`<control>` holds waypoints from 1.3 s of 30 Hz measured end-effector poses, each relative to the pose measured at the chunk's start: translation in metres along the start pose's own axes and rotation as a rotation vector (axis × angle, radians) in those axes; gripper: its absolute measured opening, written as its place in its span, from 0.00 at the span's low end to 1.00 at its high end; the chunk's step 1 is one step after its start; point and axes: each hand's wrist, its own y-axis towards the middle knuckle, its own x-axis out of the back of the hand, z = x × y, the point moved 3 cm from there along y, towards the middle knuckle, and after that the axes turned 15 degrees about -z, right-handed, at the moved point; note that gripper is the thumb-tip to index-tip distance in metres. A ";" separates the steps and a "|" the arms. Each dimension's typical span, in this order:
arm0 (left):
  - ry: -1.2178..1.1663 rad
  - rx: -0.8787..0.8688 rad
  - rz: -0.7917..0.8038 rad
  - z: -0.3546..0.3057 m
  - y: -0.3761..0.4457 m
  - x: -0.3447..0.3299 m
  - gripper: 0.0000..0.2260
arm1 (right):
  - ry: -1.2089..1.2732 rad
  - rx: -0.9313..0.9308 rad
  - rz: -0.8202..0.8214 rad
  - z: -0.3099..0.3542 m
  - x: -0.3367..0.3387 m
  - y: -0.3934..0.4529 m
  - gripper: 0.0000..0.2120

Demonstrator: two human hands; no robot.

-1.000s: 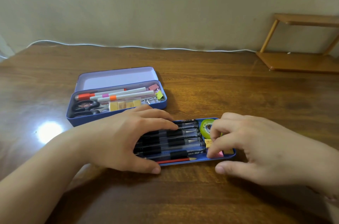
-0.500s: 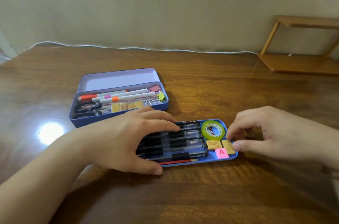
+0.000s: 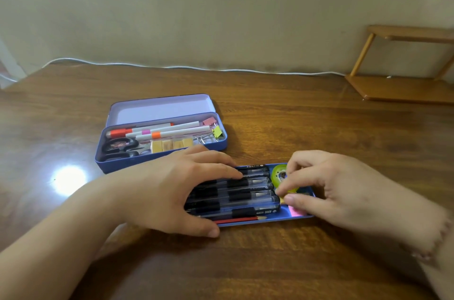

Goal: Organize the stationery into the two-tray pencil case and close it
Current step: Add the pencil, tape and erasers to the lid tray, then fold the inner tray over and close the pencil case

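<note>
At a wooden desk (image 3: pixel 270 263), my left hand (image 3: pixel 172 191) lies flat with straight fingers across a row of black gel pens (image 3: pixel 245 197) in the loose inner tray (image 3: pixel 298 218), pinning tray and pens in place, thumb braced against the tray's near edge. My right hand (image 3: pixel 344 191) hovers over the tray's right end, fingers curled down around the green tape roll (image 3: pixel 278 174) and the small erasers beside it; whether those fingertips actually pinch anything I cannot tell, since the hand hides what lies under it. A red pencil (image 3: pixel 239 220) runs along the tray's near wall and a pink sticky tab (image 3: pixel 296 211) peeks out below my right thumb. Behind, well apart from the tray, the blue pencil case (image 3: pixel 159 162) stands open with its lid (image 3: pixel 159 109) tipped back, holding markers (image 3: pixel 172 130), scissors (image 3: pixel 120 148), binder clips (image 3: pixel 216 131) and a strip of tan erasers (image 3: pixel 172 145). In my judgement the filling is nearly done, with the tray yet to be seated in the case and the lid shut. The risks I see: the tape roll standing proud of the tray rim could stop the lid from closing; lifting the tray unevenly could roll the pens off; and the scissors or clips below, if they ride high, could keep the tray from sitting level.
</note>
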 end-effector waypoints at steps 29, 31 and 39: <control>0.100 0.436 -0.096 0.048 -0.066 0.093 0.39 | 0.245 -0.042 0.020 0.033 -0.001 0.094 0.53; 0.097 0.481 -0.110 0.062 -0.071 0.100 0.39 | 0.255 -0.021 0.014 0.039 -0.006 0.115 0.53; -0.005 0.609 -0.224 0.109 -0.087 0.102 0.36 | 0.327 -0.021 0.050 0.044 -0.038 0.166 0.53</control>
